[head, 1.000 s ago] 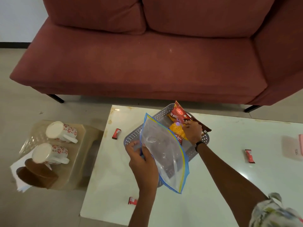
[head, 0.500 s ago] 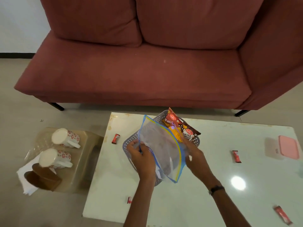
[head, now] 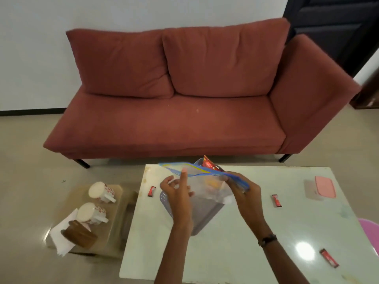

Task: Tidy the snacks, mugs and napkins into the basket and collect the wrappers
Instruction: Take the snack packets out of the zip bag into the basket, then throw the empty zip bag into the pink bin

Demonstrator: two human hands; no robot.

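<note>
Against the white wall: one red sofa (head: pixel 184 111), two back cushions. Before it, one pale glossy table (head: pixel 235 242). Left of the table, one low stool (head: pixel 114 228) bearing two white patterned mugs (head: pixel 101 192) (head: pixel 92 213) lying on their sides, white napkins (head: pixel 61 236) and a brown wooden holder (head: pixel 79 234). On the table's far left part, one grey perforated basket (head: pixel 205 218), a red snack packet (head: pixel 209 165) standing at its far end. Above the basket, one clear zip bag (head: pixel 205 181) with a blue edge, blurred. Right hand (head: pixel 244 193): fingers pinching the bag's blue rim. Left hand (head: pixel 176 191): fingers loosely spread, forefinger raised against the bag's near face. Pink-lidded box (head: pixel 325 186) at the table's far right. Three small red wrappers (head: pixel 151 191) (head: pixel 276 200) (head: pixel 329 260) lie apart on the table.
</note>
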